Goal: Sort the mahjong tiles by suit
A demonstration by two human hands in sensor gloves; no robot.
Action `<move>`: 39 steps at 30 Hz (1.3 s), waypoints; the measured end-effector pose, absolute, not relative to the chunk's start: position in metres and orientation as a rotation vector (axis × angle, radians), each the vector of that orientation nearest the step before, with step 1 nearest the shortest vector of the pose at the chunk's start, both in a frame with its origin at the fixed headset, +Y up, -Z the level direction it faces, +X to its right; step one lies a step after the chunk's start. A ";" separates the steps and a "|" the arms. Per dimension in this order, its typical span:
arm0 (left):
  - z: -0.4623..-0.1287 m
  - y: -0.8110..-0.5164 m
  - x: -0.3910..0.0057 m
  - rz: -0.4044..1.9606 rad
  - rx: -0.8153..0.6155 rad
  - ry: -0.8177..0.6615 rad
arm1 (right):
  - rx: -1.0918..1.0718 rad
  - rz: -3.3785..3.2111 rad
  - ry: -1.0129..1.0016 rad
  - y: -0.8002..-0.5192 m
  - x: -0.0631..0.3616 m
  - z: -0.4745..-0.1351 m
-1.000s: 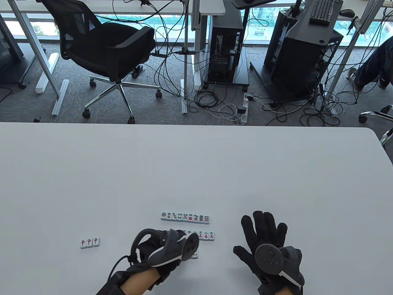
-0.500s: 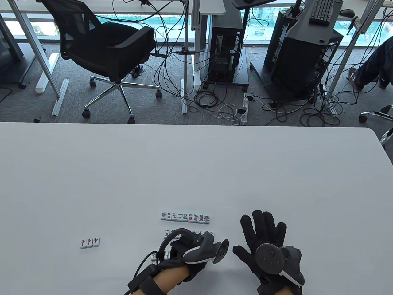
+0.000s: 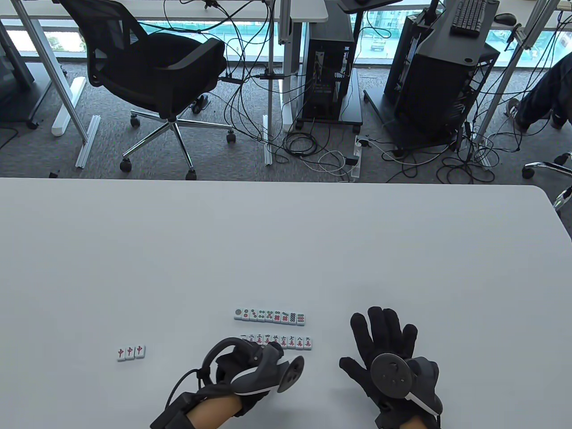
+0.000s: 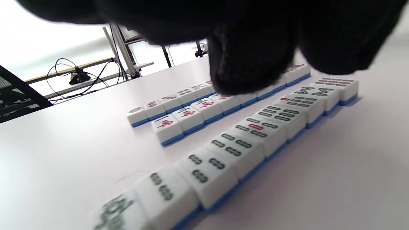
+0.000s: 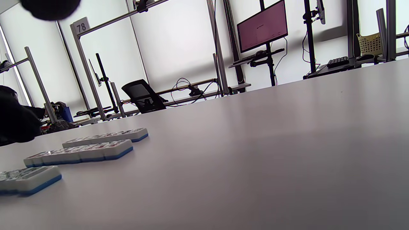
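Observation:
Three rows of white, blue-backed mahjong tiles lie face up near the table's front edge. The dots row (image 3: 270, 316) (image 4: 166, 102) is farthest and the characters row (image 3: 286, 342) (image 4: 191, 116) is in the middle. My left hand (image 3: 250, 364) covers the nearest, bamboo row (image 4: 255, 131) in the table view. In the left wrist view a gloved fingertip (image 4: 249, 73) hangs onto the right part of the characters row and pinches nothing. To the right of the rows, my right hand (image 3: 384, 330) lies flat on the table with its fingers spread.
Three red-dragon tiles (image 3: 131, 352) sit apart at the front left. The white table (image 3: 286, 232) stretches bare behind the rows. An office chair (image 3: 156, 76), cables and computer carts stand on the floor beyond its far edge.
My left hand slid right along the front rows, then came back left; the characters row now shows in full. The right hand has stayed flat in place.

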State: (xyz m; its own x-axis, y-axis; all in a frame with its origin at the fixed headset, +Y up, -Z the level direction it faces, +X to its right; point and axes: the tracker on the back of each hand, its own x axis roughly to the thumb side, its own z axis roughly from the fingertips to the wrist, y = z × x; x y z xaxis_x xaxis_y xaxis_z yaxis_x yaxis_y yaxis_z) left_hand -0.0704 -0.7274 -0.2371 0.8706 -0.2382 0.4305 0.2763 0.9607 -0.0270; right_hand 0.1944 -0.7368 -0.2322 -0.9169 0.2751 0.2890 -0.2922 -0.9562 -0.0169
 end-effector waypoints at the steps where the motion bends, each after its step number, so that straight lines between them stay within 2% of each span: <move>1: -0.237 -0.725 -0.082 -0.251 -0.110 -0.439 | 0.410 2.821 -0.083 -0.737 0.194 -0.232; 5: -0.237 -0.718 -0.143 -0.215 -0.195 -0.311 | 0.388 2.830 -0.078 -0.738 0.196 -0.233; 12: -0.239 -0.713 -0.245 -0.329 -0.155 -0.040 | 0.362 2.854 -0.060 -0.741 0.197 -0.236; 18: -0.248 -0.731 -0.293 -0.316 -0.217 0.102 | 0.351 2.860 -0.052 -0.742 0.197 -0.236; 27: -0.264 -0.765 -0.298 -0.337 -0.318 0.113 | 0.344 2.856 -0.042 -0.741 0.198 -0.237; 29: -0.267 -0.767 -0.297 -0.275 -0.339 0.126 | 0.341 2.848 -0.041 -0.741 0.199 -0.237; 35: -0.274 -0.766 -0.290 -0.317 -0.331 0.125 | 0.347 2.839 -0.048 -0.741 0.199 -0.237; 39: -0.282 -0.760 -0.268 -0.299 -0.292 0.086 | 0.355 2.837 -0.050 -0.742 0.198 -0.237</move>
State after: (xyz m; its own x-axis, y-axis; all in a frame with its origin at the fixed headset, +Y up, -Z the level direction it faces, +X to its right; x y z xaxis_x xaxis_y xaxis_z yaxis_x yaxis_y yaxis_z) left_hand -0.2683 -0.7596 -0.2816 0.9524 -0.3021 -0.0404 0.2774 0.9142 -0.2956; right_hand 0.1984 -0.7419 -0.2373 -0.9302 0.2723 0.2463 -0.2808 -0.9598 0.0006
